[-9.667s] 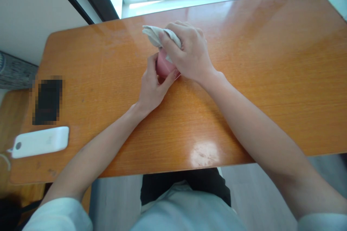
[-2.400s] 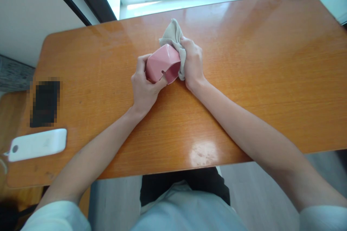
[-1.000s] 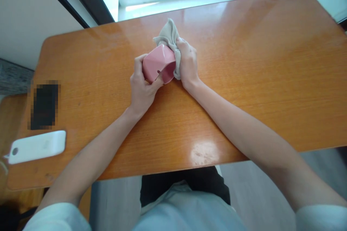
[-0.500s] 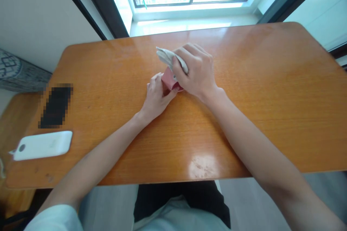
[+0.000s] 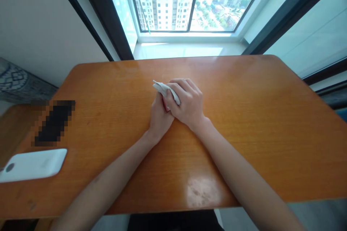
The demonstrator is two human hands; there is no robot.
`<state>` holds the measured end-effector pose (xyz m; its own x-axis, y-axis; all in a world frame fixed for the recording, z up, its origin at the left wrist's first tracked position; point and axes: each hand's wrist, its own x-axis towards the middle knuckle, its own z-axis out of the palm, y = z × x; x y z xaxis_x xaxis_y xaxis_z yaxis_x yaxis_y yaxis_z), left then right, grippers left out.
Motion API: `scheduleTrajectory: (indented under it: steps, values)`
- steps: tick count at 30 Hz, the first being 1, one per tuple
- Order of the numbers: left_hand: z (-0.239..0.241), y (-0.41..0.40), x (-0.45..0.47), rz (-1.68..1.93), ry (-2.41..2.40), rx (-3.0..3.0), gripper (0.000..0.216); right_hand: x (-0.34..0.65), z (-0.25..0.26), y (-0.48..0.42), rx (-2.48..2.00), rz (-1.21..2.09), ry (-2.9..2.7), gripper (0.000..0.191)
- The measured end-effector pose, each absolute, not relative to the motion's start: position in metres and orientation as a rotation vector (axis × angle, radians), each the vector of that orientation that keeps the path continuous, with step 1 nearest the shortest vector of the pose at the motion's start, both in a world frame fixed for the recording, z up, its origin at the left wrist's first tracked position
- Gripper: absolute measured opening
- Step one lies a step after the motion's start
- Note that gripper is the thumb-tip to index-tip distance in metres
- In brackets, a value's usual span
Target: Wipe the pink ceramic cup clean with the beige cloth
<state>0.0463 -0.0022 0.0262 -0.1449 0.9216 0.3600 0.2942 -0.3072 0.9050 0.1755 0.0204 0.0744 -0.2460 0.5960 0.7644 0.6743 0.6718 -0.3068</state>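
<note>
Over the middle of the wooden table (image 5: pixel 233 126) my two hands are close together. My right hand (image 5: pixel 188 103) is closed around a folded whitish cloth (image 5: pixel 166 90), whose loose end sticks out to the left. My left hand (image 5: pixel 160 117) is closed on a small pink object (image 5: pixel 165 106), just below the cloth. Only a sliver of the pink object shows between the hands, so its kind cannot be told. The right fingers and the cloth cover part of it and part of my left hand.
At the table's left side lie a blurred-out dark rectangle (image 5: pixel 54 122) and a long white device (image 5: pixel 35 166) with a round dark spot. A window (image 5: pixel 187 36) is beyond the far edge. Patterned fabric (image 5: pixel 24 83) stands at the left.
My right hand with the cloth has come down closer over the pink object, which is now mostly hidden. My left hand has turned more upright. The camera view has tilted up.
</note>
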Motion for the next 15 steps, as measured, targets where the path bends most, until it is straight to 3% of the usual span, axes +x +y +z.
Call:
scheduleTrajectory:
  steps: [7, 12, 15]
  values:
    - [0.021, -0.005, 0.047, 1.480, 1.261, 1.598, 0.036, 0.173, 0.066, 0.015, -0.993, -0.066, -1.878, 0.029]
    - [0.023, -0.003, 0.047, 1.393, 1.390, 1.600, 0.031, 0.175, 0.069, 0.019, -1.031, 0.219, -1.716, 0.033]
    - [0.022, -0.001, 0.050, 1.397, 1.401, 1.624, 0.047, 0.178, 0.070, 0.025, -1.050, 0.484, -1.546, 0.037]
